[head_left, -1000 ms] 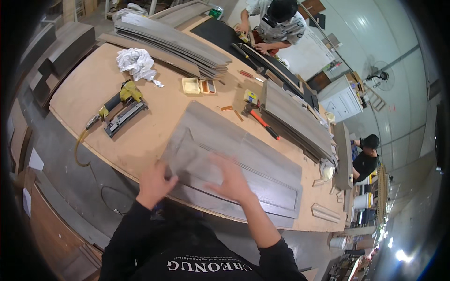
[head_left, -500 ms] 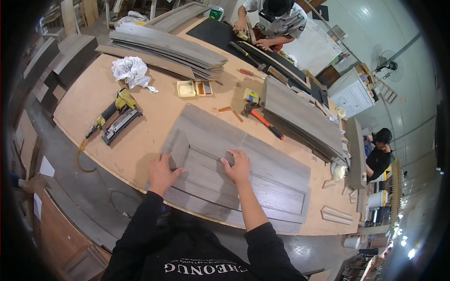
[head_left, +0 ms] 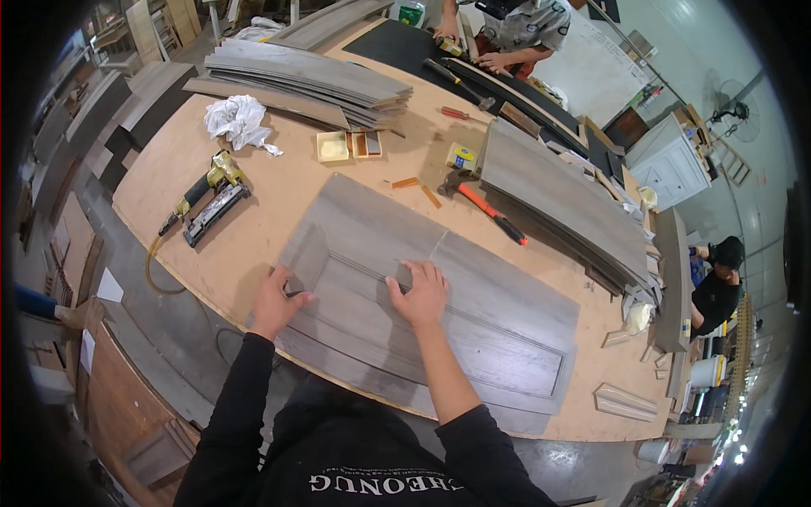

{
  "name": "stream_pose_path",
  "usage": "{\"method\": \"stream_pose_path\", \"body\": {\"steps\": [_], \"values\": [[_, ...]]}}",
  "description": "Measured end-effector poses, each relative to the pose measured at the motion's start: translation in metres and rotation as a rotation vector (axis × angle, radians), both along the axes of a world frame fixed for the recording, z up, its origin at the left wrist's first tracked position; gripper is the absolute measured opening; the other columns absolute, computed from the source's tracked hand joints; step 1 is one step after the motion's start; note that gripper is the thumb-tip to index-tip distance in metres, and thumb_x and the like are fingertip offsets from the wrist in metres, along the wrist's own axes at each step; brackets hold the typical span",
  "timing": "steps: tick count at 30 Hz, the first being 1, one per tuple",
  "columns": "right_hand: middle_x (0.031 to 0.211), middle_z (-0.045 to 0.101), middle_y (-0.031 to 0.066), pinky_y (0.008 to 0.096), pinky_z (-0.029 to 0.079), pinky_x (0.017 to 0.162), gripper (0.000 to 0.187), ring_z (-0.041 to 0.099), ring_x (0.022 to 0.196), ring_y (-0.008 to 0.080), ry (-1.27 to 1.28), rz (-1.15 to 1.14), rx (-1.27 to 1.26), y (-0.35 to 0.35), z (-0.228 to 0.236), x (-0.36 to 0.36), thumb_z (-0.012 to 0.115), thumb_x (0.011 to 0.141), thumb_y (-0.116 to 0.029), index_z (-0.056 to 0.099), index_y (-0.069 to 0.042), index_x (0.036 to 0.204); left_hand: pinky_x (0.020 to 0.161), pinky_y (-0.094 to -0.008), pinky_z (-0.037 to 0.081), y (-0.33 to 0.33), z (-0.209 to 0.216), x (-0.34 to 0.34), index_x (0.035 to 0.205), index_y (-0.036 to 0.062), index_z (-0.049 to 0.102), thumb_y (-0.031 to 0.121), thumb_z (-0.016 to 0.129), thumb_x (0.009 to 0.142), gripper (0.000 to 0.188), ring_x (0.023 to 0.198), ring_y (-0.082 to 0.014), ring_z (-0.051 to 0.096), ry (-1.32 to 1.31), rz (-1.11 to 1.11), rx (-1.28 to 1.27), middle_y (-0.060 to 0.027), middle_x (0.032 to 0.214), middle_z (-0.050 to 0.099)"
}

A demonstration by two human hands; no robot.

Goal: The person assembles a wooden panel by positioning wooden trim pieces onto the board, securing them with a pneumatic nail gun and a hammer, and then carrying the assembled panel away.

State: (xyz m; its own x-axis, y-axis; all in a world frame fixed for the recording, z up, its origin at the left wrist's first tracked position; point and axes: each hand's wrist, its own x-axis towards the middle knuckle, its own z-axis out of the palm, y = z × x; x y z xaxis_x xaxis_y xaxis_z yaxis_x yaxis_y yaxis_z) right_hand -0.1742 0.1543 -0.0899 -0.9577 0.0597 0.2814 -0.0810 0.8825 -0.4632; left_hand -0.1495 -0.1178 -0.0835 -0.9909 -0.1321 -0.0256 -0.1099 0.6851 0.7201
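Observation:
A grey wood-grain panel (head_left: 498, 308), with a long framed, grooved section, lies flat on the table before me. My left hand (head_left: 277, 302) rests at its left end, thumb apart from the fingers, with nothing held. My right hand (head_left: 420, 293) lies on the panel beside the upper groove, fingers and thumb spread and holding nothing. Beyond the panel is a claw hammer (head_left: 486, 209) with an orange and black handle. Two thin orange-brown strips (head_left: 431, 196) lie between the hammer and the panel.
A yellow-black nail gun (head_left: 215, 198) with its hose sits left, near crumpled white plastic (head_left: 236, 122). Grey boards (head_left: 304, 80) are stacked at the back, more boards (head_left: 562, 198) at right. Across the table another person's hands (head_left: 494, 61) work; a blue sleeve (head_left: 38, 300) shows far left.
The view has shifted slightly, moving the panel and tools in the picture. Both hands stay on the panel with fingers spread. The blue-sleeved arm at far left shows more clearly.

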Motion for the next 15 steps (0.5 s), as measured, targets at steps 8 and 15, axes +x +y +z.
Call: {"method": "stream_pose_path", "body": {"steps": [8, 15], "values": [[0.104, 0.056, 0.0028, 0.0377, 0.036, 0.089, 0.038, 0.051, 0.101, 0.0229, -0.015, 0.069, 0.004, -0.002, 0.005, -0.004, 0.066, 0.074, -0.037, 0.062, -0.016, 0.105, 0.066, -0.0398, 0.044, -0.002, 0.001, 0.002, 0.090, 0.0019, 0.053, 0.021, 0.084, 0.059, 0.048, 0.078, -0.0319, 0.056, 0.058, -0.039, -0.130, -0.0146, 0.082, 0.056], [0.107, 0.056, 0.0039, 0.0383, 0.037, 0.090, 0.038, 0.051, 0.103, 0.0232, -0.027, 0.068, 0.039, -0.001, 0.000, 0.006, 0.066, 0.074, -0.037, 0.062, -0.016, 0.106, 0.068, -0.0433, 0.044, -0.009, -0.013, 0.018, 0.088, 0.0017, 0.053, 0.022, 0.082, 0.060, 0.046, 0.079, -0.0374, 0.054, 0.147, -0.107, -0.044, -0.0169, 0.085, 0.053]]}}
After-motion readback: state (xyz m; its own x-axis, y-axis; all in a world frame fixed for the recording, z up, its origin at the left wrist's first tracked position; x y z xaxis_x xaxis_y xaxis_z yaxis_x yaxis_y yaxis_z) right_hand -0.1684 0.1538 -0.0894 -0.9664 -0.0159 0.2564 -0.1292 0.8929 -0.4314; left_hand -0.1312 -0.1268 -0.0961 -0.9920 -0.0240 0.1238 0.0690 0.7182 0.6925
